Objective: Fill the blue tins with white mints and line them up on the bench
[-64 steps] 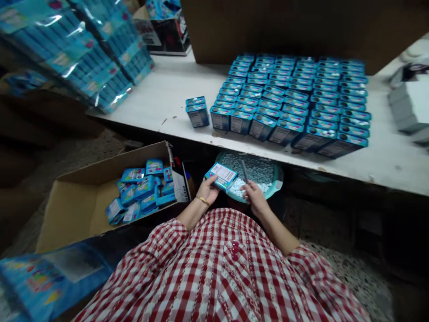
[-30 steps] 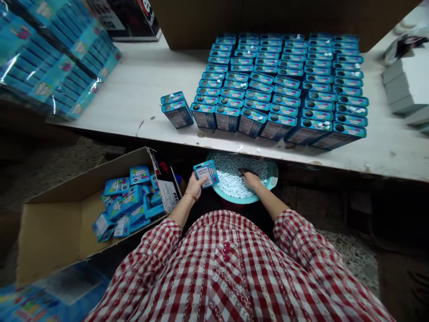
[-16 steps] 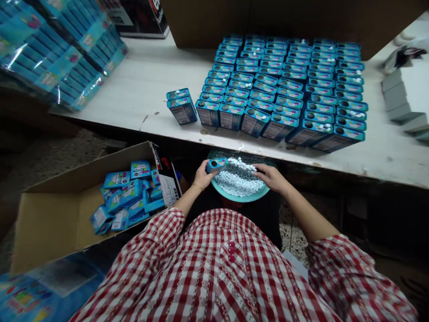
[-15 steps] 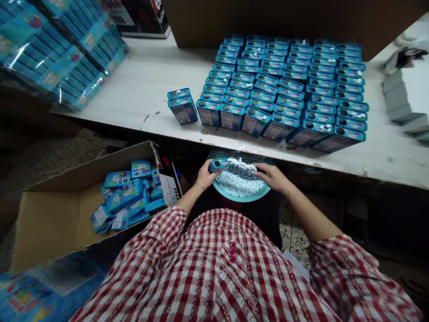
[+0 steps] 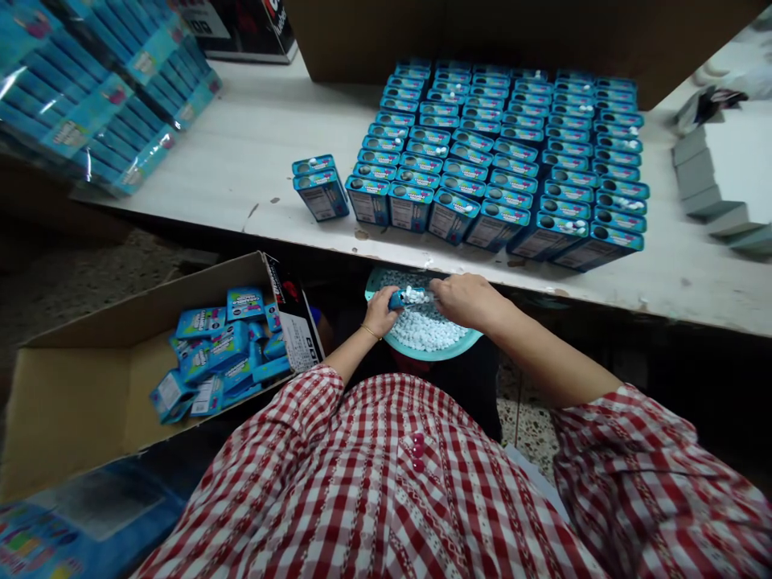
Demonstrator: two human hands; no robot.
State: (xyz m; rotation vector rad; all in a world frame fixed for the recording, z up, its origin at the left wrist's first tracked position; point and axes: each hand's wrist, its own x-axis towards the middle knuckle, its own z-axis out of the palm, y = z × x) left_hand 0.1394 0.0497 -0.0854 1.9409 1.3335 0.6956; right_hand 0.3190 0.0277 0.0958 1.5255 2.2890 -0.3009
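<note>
My left hand (image 5: pixel 381 314) is closed around a small blue candy box (image 5: pixel 396 300), held over a turquoise bowl (image 5: pixel 446 355). White candy pellets (image 5: pixel 425 328) fill much of the bowl, and more pellets lie at the box's top. My right hand (image 5: pixel 467 299) is beside the right end of that box, its back turned up and its fingers curled. What those fingers hold, if anything, is hidden.
Rows of upright blue candy boxes (image 5: pixel 464 165) stand on the white table (image 5: pixel 253 145), two more boxes (image 5: pixel 320 189) apart at their left. An open carton (image 5: pixel 78 386) with loose blue boxes is at my left. Wrapped packs (image 5: pixel 102 96) lie at the far left.
My right hand has turned over and come left, closer to the box. The heap of pellets along the box has become smaller. My left hand still grips the box, which has shifted slightly.
</note>
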